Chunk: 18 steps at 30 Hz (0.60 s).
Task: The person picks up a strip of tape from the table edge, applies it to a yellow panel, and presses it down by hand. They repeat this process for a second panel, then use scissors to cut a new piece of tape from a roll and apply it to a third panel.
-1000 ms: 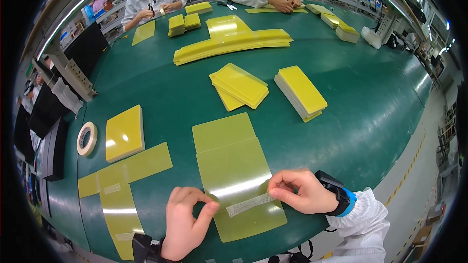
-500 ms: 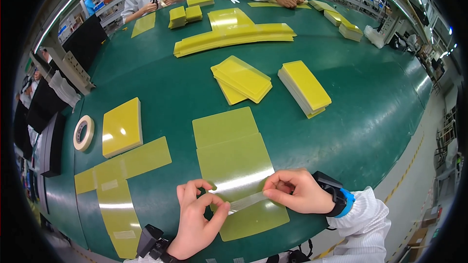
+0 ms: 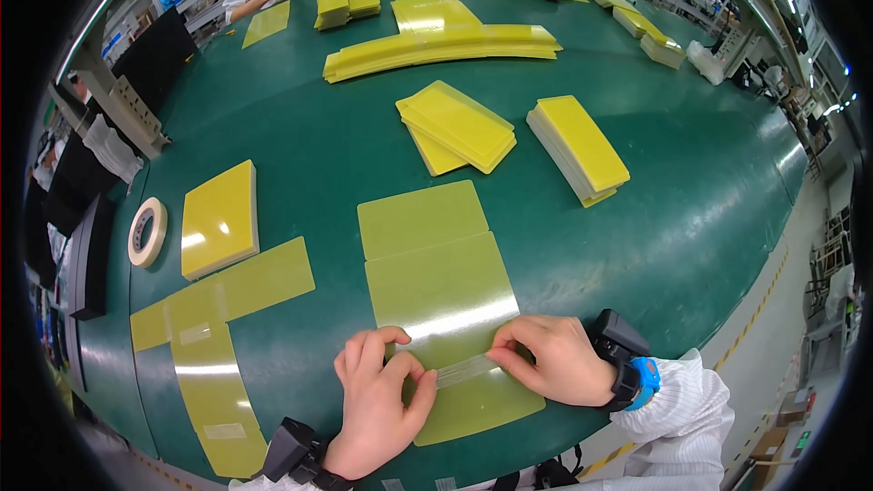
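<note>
In front of me, yellow translucent sheets lie edge to edge on the green table: a short far sheet (image 3: pixel 423 220), a larger middle sheet (image 3: pixel 438 286) and a near sheet (image 3: pixel 482 411). A strip of clear tape (image 3: pixel 464 369) spans the line between the middle and near sheets. My left hand (image 3: pixel 377 400) pinches its left end between thumb and forefinger, other fingers curled. My right hand (image 3: pixel 556 364) pinches the right end at the sheets' right side. The strip appears to be at or just above the surface; whether it touches all along I cannot tell.
Left of me lie a taped cross-shaped sheet piece (image 3: pixel 205 355), a thick yellow stack (image 3: pixel 220 218) and a tape roll (image 3: pixel 147 233). Beyond are loose sheets (image 3: pixel 459 125), another stack (image 3: pixel 580 147) and a long pile (image 3: pixel 446 45). Two people work at the far edge.
The tape strip, tilted before, now sits flatter along the line between the sheets. My left hand has shifted slightly right. The whole view has shifted a little, moving the table's items upward.
</note>
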Available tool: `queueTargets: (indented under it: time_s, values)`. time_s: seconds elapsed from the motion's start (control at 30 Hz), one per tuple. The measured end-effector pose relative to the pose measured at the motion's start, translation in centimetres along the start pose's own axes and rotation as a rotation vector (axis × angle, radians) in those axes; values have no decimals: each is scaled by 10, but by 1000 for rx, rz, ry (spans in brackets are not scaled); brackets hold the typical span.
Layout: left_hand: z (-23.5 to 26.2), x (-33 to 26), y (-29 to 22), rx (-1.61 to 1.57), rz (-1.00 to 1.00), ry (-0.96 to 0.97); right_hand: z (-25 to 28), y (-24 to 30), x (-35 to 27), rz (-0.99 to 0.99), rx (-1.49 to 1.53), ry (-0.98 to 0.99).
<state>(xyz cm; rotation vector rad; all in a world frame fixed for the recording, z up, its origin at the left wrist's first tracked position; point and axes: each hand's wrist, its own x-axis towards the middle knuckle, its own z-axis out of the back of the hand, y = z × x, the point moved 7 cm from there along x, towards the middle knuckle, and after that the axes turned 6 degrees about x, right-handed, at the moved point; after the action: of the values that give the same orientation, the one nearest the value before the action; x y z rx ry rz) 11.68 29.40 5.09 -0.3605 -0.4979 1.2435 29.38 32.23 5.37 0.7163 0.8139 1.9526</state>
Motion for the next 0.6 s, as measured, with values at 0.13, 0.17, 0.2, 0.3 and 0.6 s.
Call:
queueTargets:
  time_s: [0.13, 0.17, 0.2, 0.3, 0.6]
  values:
    - [1, 0, -2, -3, -21, -11, -1, -3, -1, -32, -22, 21]
    - [1, 1, -1, -23, -11, -10, -1, -3, -1, -36, -23, 25]
    - [1, 1, 0, -43, -2, -9, -2, -3, -1, -39, -24, 27]
    - [-1, 1, 1, -38, 0, -2, -2, -4, -1, -31, -22, 25]
    - [-1, 3, 2, -22, 24, 9, -4, -2, 0, -9, -15, 35]
